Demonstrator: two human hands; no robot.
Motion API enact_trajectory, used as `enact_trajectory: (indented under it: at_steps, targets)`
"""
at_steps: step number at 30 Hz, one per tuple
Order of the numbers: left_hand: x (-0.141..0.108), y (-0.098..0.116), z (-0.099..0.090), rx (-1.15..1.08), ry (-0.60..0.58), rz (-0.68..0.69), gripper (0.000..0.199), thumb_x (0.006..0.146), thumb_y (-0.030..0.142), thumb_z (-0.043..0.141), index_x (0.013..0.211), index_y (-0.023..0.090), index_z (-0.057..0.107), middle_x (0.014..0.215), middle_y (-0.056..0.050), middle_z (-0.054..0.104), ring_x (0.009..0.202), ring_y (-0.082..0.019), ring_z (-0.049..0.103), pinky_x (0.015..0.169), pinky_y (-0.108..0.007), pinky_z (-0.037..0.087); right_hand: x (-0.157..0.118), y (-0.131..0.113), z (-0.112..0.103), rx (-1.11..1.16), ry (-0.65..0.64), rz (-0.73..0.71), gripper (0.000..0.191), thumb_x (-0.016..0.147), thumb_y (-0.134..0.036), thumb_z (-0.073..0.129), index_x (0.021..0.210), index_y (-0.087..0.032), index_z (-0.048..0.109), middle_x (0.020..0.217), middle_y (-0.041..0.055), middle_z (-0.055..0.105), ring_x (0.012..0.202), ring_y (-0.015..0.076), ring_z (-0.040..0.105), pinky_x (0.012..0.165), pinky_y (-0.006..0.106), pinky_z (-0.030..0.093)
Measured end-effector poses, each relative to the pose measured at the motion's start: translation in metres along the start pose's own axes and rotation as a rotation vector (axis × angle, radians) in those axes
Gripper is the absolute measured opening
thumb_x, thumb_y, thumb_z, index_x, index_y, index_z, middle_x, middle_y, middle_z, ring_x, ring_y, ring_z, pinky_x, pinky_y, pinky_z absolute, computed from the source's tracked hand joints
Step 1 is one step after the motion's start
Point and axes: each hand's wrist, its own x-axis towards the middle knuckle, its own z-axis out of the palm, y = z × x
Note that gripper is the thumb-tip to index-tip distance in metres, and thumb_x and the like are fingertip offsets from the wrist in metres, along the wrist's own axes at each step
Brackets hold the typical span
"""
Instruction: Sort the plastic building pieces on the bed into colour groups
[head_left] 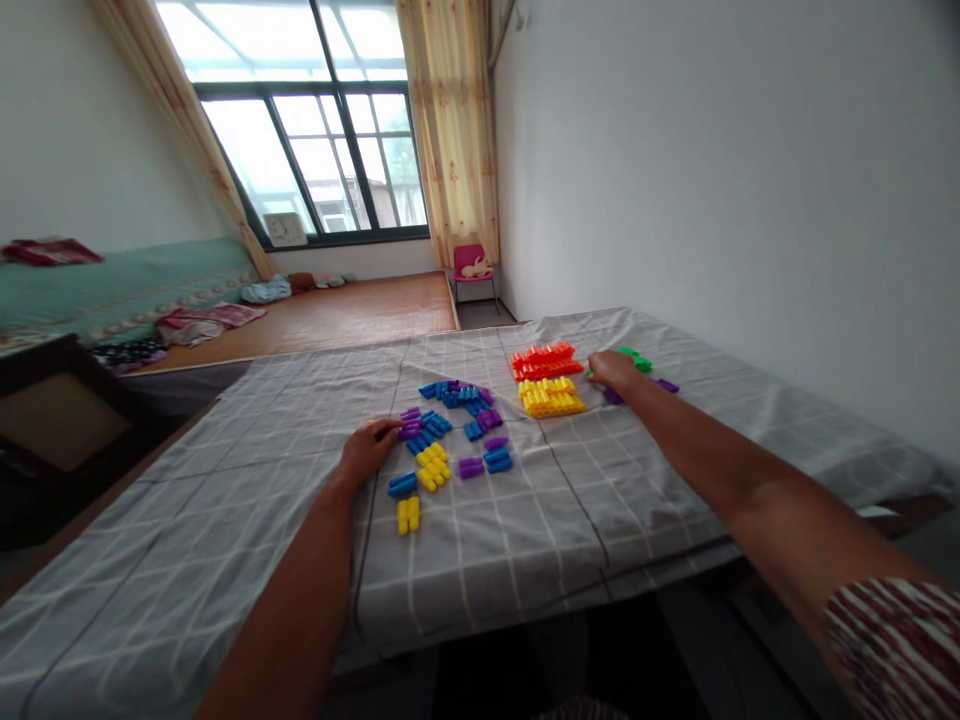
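Note:
My left hand rests at the left edge of the loose pile, its fingertips beside the purple pieces; whether it grips one is too small to tell. My right hand is stretched out between the orange stack and the green pieces, with a bit of green at its fingertips. Below the orange stack lies a yellow stack. Blue pieces, purple ones and yellow pieces lie in small groups in the middle. More purple pieces show partly behind my right wrist.
A grey checked cloth covers the table. A white wall runs along the right. Beyond the table are a wooden platform, a pink chair with a toy on it, and a window. A dark chair back stands at the left.

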Motion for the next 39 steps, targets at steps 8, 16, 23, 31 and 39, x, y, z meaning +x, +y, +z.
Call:
enact_trajectory:
  at_steps: [8,16,23,31,39]
  targets:
    - [0.002,-0.005,-0.001,-0.002,-0.025,-0.023,0.037,0.082,0.049,0.052,0.103,0.027,0.073,0.106,-0.004,0.074,0.096,-0.025,0.067,0.088,-0.036,0.050,0.010,0.011,0.008,0.080,-0.029,-0.013,0.015,0.066,-0.018,0.071,0.080,-0.017,0.075,0.086,0.0126,0.074,0.083,0.0228,0.069,0.065,0.025,0.047]
    - [0.003,-0.003,-0.001,-0.039,-0.019,-0.007,0.041,0.079,0.057,0.053,0.101,0.028,0.073,0.105,-0.003,0.074,0.100,-0.026,0.066,0.089,-0.035,0.050,0.035,0.076,-0.027,0.166,0.098,0.168,0.027,0.069,-0.026,0.071,0.094,-0.018,0.075,0.094,0.0122,0.073,0.080,0.0199,0.066,0.063,0.026,0.043]
    - [0.003,-0.004,-0.001,-0.039,-0.014,-0.012,0.039,0.080,0.054,0.053,0.101,0.028,0.074,0.105,-0.003,0.074,0.098,-0.026,0.066,0.090,-0.036,0.050,0.032,0.083,-0.018,0.145,0.043,0.224,0.026,0.065,-0.031,0.076,0.087,-0.019,0.075,0.097,0.0137,0.073,0.083,0.0226,0.065,0.065,0.029,0.042]
    - [0.003,-0.005,-0.001,-0.100,0.022,-0.018,0.038,0.080,0.051,0.054,0.102,0.027,0.074,0.102,-0.003,0.075,0.096,-0.025,0.067,0.083,-0.034,0.051,-0.016,0.045,-0.045,0.264,0.400,0.033,0.026,0.087,-0.035,0.054,0.098,-0.020,0.071,0.100,0.0088,0.073,0.086,0.0210,0.064,0.069,0.028,0.041]
    - [0.000,0.008,-0.001,0.015,-0.023,-0.028,0.031,0.082,0.034,0.055,0.104,0.022,0.073,0.108,-0.006,0.073,0.097,-0.023,0.067,0.087,-0.032,0.051,-0.111,-0.087,-0.027,0.522,0.211,-0.584,0.021,0.086,-0.033,0.057,0.096,-0.021,0.072,0.090,0.0045,0.074,0.074,0.0166,0.065,0.067,0.025,0.044]
